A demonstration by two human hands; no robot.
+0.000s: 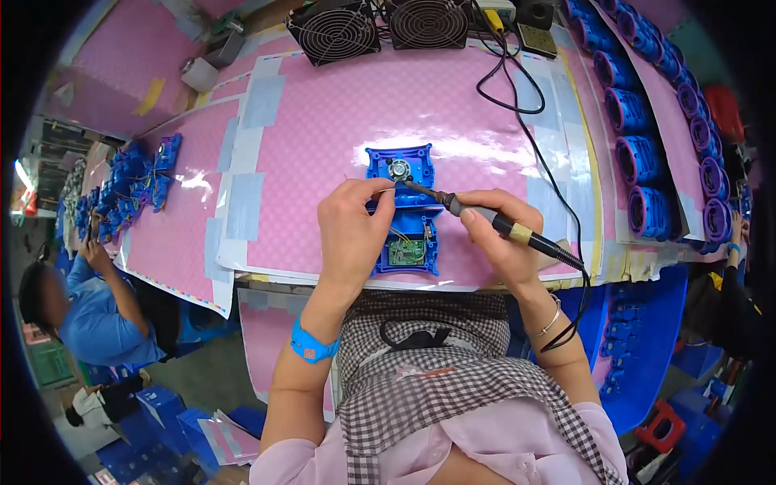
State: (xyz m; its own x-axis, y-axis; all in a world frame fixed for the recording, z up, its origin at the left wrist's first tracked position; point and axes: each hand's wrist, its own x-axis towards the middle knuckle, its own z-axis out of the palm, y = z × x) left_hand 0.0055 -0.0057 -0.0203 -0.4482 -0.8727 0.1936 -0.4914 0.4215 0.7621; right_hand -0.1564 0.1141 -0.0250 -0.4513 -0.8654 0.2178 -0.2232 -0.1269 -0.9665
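Observation:
My right hand is closed round a soldering iron, its tip pointing left at a small round speaker. The speaker sits in a blue plastic housing half on the pink-covered bench. Thumb and forefinger of my left hand are pinched together beside the iron's tip, at what looks like a thin wire end; the fingers partly hide it. Just nearer to me lies a second blue housing half with a green circuit board and several thin wires in it.
Two black fans stand at the bench's back. The iron's black cord runs down the right side. Rows of blue and purple housings line the right; more blue parts are heaped at left, near a co-worker in a blue shirt.

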